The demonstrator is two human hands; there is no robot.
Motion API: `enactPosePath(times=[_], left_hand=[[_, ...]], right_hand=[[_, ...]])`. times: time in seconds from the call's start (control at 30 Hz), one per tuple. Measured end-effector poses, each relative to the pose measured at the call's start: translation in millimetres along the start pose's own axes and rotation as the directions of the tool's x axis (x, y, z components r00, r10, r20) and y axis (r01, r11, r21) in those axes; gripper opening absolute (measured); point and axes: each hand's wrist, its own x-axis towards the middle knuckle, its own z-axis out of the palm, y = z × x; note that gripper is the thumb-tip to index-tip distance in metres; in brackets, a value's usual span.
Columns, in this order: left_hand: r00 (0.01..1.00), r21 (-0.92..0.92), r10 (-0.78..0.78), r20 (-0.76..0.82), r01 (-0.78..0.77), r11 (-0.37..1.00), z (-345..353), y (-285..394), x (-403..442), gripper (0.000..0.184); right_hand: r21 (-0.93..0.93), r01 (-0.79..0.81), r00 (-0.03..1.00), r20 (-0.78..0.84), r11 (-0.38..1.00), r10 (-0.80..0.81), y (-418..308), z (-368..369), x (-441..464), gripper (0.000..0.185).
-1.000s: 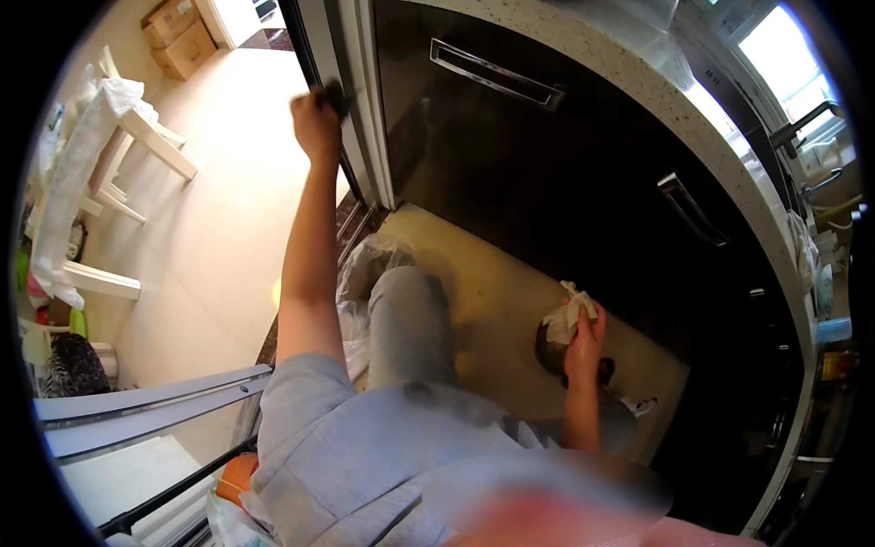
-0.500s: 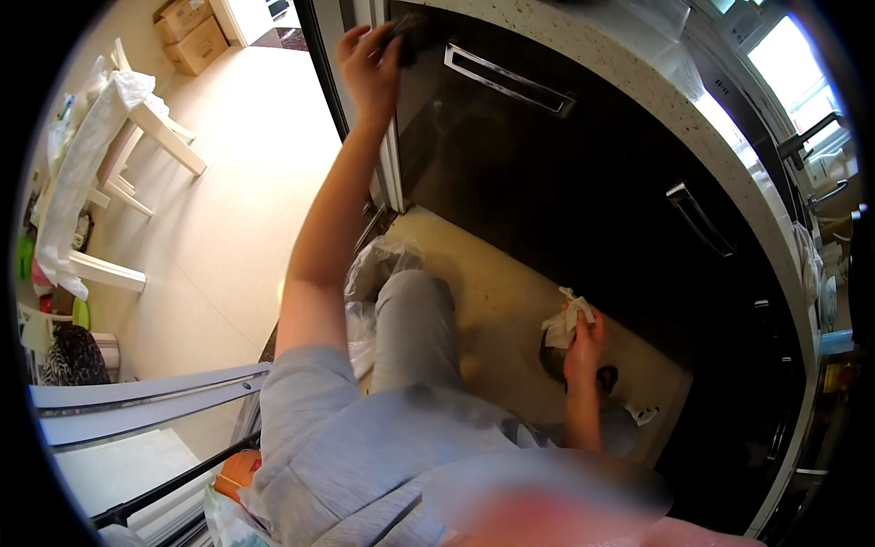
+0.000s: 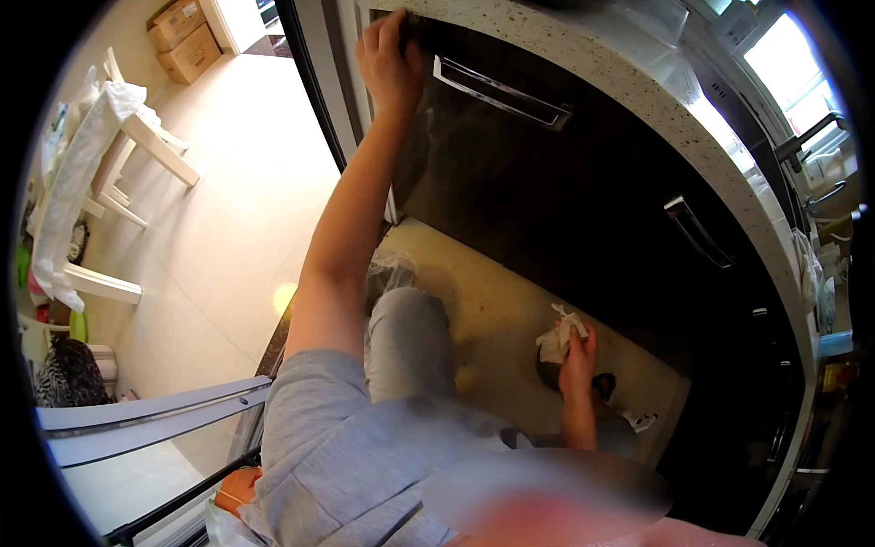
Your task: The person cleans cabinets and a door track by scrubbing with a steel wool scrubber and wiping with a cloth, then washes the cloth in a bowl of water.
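Note:
My left hand point(image 3: 392, 73) is raised to the upper left corner of a glossy black cabinet front point(image 3: 547, 164), just beneath the pale speckled countertop edge point(image 3: 583, 56). Its fingers curl around a small dark wad point(image 3: 412, 35), mostly hidden and too dark against the panel to name. Low down by my foot, my right hand point(image 3: 578, 360) pinches a crumpled off-white cloth point(image 3: 560, 337), whose loose end sticks up above the fingers. That cloth is apart from the cabinet.
Long chrome handles point(image 3: 501, 93) sit on the black fronts. Beside my knee lies a clear plastic bag point(image 3: 390, 272) on the beige floor point(image 3: 492, 273). A door frame point(image 3: 319, 82) stands at the left, with a white chair point(image 3: 150, 146) beyond it and cardboard boxes point(image 3: 189, 55) further back.
My left hand has moved slightly right and up against the cabinet's top corner, its fingers now more curled. My right hand stays low with the cloth. The view has shifted a little.

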Motion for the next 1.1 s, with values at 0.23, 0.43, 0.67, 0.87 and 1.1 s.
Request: enactPosePath(times=[0.23,0.43,0.67,0.87,1.1], left_hand=[[0.94,-0.005,0.054,0.336,-0.055,0.998,-25,-32,-42,0.033],[0.998,0.094,0.067,0.01,-0.067,0.993,0,-23,-14,0.025],[0.945,0.066,0.093,0.313,-0.119,0.991,-24,-52,-22,0.025],[0.992,0.082,-0.128,-0.005,0.128,0.988,3,-18,-57,0.02],[0.994,-0.063,0.009,0.108,-0.002,0.998,-37,2,-26,0.024]], right_hand=[[-0.008,-0.006,0.999,0.039,1.0,0.007,6,15,4,0.03],[0.063,0.021,0.998,0.053,0.998,-0.025,2,17,5,0.03],[0.007,-0.017,0.999,0.048,1.0,0.016,7,10,-4,0.029],[0.11,0.063,0.997,0.027,0.992,-0.066,2,4,-5,0.03],[0.029,0.054,0.998,-0.019,0.998,-0.053,-6,-7,-20,0.027]])
